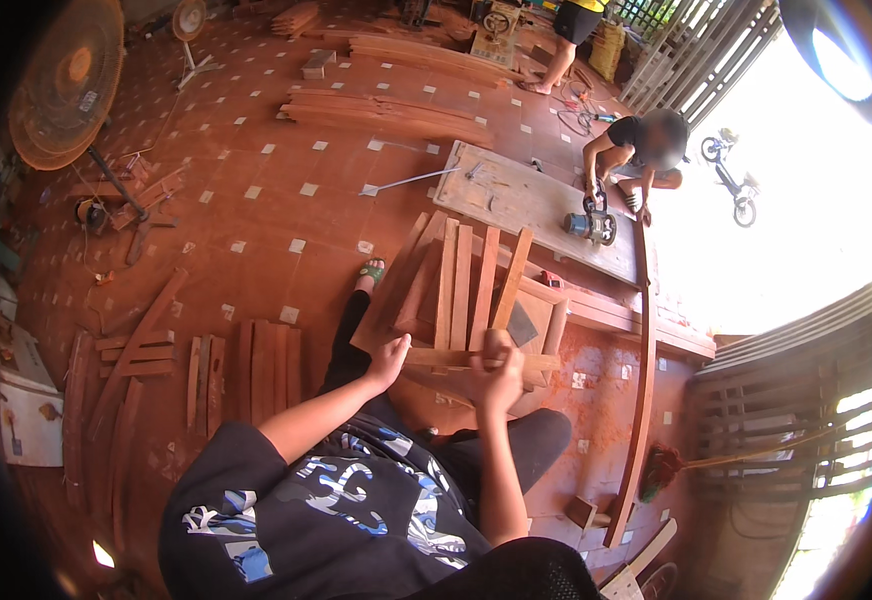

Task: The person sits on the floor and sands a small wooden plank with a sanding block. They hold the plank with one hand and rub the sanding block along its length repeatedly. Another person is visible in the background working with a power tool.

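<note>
Far left – a standing fan [64,85] over the red tiled floor [256,220], short planks [256,370] laid flat on it. Person sits on the floor, one sandalled foot [372,270] stretched out. Left hand [388,360] – fingers curled, grip resting at the left end of a thin wood strip [456,357]; can't tell if it's fully clamped. Strip lies crosswise on the near edge of a slatted wooden frame [466,290] just in front of the lap. Right hand [496,375] – grip closed around the strip near its middle. Further right, a long curved board [641,400] on the floor. Upper right, another person crouches with a power sander [592,226] on a pale board [526,205].
</note>
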A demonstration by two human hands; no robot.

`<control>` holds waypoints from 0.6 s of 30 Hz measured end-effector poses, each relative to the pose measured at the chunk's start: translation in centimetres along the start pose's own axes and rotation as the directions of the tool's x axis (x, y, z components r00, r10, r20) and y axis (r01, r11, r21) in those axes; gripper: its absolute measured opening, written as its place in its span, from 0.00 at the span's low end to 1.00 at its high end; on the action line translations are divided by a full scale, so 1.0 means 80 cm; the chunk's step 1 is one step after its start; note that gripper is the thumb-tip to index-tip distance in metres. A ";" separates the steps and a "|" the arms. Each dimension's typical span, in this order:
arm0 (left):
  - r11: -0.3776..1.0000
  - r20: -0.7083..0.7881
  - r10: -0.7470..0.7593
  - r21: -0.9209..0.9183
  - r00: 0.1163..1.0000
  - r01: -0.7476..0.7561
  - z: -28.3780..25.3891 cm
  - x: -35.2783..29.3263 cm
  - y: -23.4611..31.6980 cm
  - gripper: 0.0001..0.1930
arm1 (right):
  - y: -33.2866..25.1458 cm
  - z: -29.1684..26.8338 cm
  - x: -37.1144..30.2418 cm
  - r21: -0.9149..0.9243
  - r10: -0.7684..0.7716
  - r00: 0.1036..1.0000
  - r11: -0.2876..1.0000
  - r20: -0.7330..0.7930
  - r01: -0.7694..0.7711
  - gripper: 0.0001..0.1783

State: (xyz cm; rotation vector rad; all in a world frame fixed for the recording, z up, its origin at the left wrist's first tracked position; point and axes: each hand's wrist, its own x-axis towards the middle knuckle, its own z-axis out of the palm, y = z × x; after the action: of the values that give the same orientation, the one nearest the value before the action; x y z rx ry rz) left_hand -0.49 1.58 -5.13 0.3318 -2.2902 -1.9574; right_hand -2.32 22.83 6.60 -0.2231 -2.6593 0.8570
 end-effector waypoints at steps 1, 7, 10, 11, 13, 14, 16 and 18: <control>0.995 0.049 -0.082 -0.055 0.995 0.085 -0.001 0.001 0.003 0.26 | -0.017 0.006 -0.016 0.080 -0.039 0.995 0.996 0.095 0.032 0.26; 0.949 0.194 -0.219 -0.187 0.956 0.255 -0.008 0.002 0.012 0.24 | -0.080 0.020 -0.055 0.146 -0.287 0.926 0.955 0.246 0.257 0.24; 0.952 0.072 -0.259 -0.147 0.963 0.267 -0.005 -0.001 0.013 0.25 | -0.043 0.014 -0.027 0.056 -0.150 0.982 0.988 0.112 0.144 0.24; 0.977 0.064 -0.188 -0.089 0.980 0.194 -0.006 -0.001 0.010 0.25 | -0.027 0.002 -0.012 0.026 -0.041 0.997 0.999 0.070 0.040 0.26; 0.973 0.113 -0.168 -0.144 0.979 0.183 -0.006 -0.001 0.015 0.24 | 0.012 -0.015 0.014 0.054 0.172 0.984 0.984 -0.044 -0.170 0.26; 0.968 0.122 -0.168 -0.167 0.978 0.187 -0.004 0.001 0.021 0.24 | 0.031 -0.022 0.022 0.079 0.164 0.979 0.985 -0.120 -0.156 0.26; 0.967 0.129 -0.184 -0.155 0.974 0.203 -0.002 -0.001 0.020 0.24 | 0.044 -0.025 0.025 0.031 0.181 0.969 0.983 -0.171 -0.178 0.26; 0.980 0.110 -0.134 -0.131 0.985 0.148 -0.005 0.001 0.006 0.24 | 0.032 -0.017 0.015 -0.089 0.100 0.981 0.989 -0.163 -0.116 0.27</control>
State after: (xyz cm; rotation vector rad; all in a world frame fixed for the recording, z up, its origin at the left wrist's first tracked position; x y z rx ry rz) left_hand -0.51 1.28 -4.62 0.4011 -2.2288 -2.2386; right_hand -2.81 25.91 6.47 -0.4451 -2.5614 0.7085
